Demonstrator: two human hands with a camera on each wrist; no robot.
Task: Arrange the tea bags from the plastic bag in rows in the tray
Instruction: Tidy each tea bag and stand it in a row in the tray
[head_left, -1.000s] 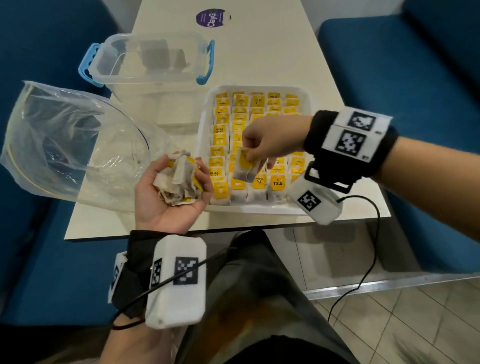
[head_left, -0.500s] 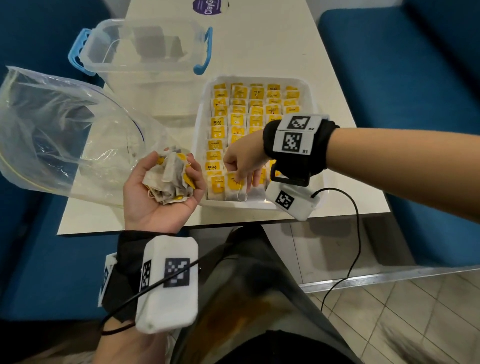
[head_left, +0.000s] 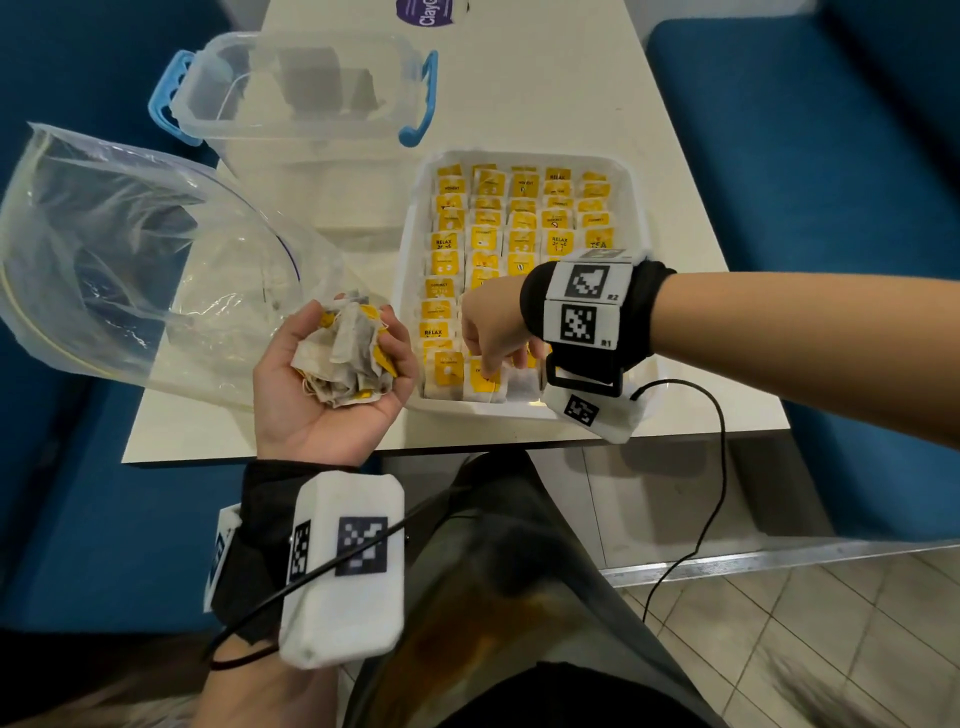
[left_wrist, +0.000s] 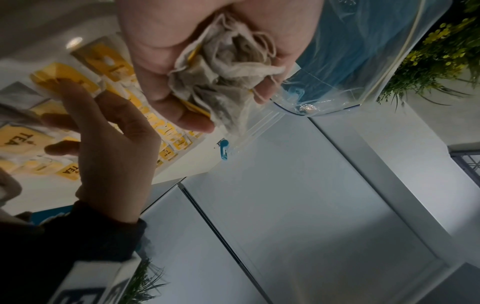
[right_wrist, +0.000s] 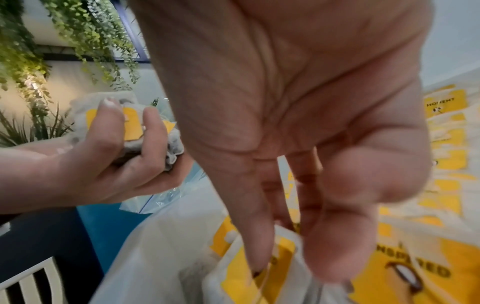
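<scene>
- Here the table (head_left: 519, 78) carries everything: the plastic bag (head_left: 130, 249) lies slumped at the left with no tea bags that I can see in it, and a clear lidded box (head_left: 311, 88) stands behind it.
- The tray (head_left: 410, 260) sits near the front edge of the table, its rows of yellow-tagged tea bags (head_left: 519, 228) filling it almost to the near wall.
- By my reading the task is late: the step in hand is setting one bag into the nearest row, which looks to be the last one unfilled.
- The left hand (head_left: 311, 395) is held palm up just beside the tray's near-left corner, fingers curled round a crumpled bunch of tea bags (head_left: 345, 358); this is the remaining stock.
- The right hand (head_left: 493, 332) reaches down into the near row, fingertips (right_wrist: 257, 253) and thumb closed lightly on the top edge of a single tea bag (right_wrist: 249, 273), which stands below the fingers and is already in its slot beside its neighbours.
- The next move, I judge, calls for letting that bag go without tipping it, then crossing to the left palm to pick one bag free of the bunch; the tangled strings may drag a second along.
</scene>
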